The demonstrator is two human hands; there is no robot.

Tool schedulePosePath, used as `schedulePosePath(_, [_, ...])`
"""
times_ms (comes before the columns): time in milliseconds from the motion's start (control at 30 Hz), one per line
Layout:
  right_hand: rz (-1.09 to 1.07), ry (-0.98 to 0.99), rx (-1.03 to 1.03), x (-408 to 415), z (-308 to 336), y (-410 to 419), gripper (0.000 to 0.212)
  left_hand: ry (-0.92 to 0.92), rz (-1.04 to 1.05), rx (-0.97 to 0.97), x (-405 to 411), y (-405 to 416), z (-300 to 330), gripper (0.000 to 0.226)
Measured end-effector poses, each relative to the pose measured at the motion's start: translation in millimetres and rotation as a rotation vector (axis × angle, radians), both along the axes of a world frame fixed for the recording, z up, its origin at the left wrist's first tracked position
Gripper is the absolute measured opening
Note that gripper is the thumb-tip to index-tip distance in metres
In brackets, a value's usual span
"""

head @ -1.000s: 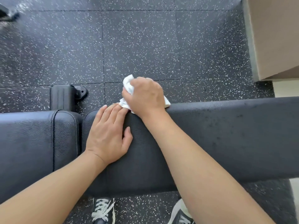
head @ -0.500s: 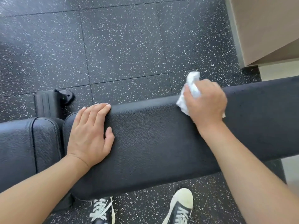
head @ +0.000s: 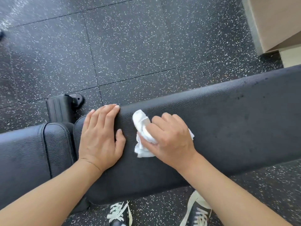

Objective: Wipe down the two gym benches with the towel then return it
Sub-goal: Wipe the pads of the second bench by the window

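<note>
Near the left end of the long black bench pad [head: 219,128], pressing a crumpled white towel [head: 143,136] down onto the vinyl with the right hand [head: 171,141], fingers curled round the cloth. Just beside it, apart by a narrow strip of pad, lying flat with straight fingers and gripping nothing: the left hand [head: 101,136], bracing the pad, fingertips at the far edge. Pad running long from lower left to upper right, so unwiped length lies to the right of the towel, away from the left hand; dark smudges visible far along that way. Probably calling for a stroke along that long axis toward the right, done by the right hand alone. Across a gap to the left, a separate seat pad [head: 29,147], and behind it a black frame foot [head: 65,106] on the speckled rubber floor [head: 122,46]. Below the pad, two laced sneakers [head: 120,212]. No second bench in view.
</note>
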State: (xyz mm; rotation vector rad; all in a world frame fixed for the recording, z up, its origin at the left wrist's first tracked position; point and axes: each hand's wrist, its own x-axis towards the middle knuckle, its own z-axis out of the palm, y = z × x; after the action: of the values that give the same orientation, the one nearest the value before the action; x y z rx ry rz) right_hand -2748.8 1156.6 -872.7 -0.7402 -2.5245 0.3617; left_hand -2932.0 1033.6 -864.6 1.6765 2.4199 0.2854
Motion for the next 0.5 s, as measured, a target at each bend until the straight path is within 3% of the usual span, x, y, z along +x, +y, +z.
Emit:
schedulePosePath(67, [-0.052,-0.037,0.076,52,-3,27,0.031,0.004,0.003,-0.002,0,0,1,0.063])
schedulePosePath(133, [-0.238,-0.085,0.078,98,-3,62,0.037,0.001,0.006,0.002,1,1,1,0.063])
schedulePosePath(267, [-0.552,-0.123,0.023,103,0,72,0.038,-0.014,0.007,0.016,1,0,1,0.063])
schedulePosePath(500, [-0.284,-0.102,-0.098,-55,4,-20,0.025,-0.028,0.006,0.021,1,0,0,0.061])
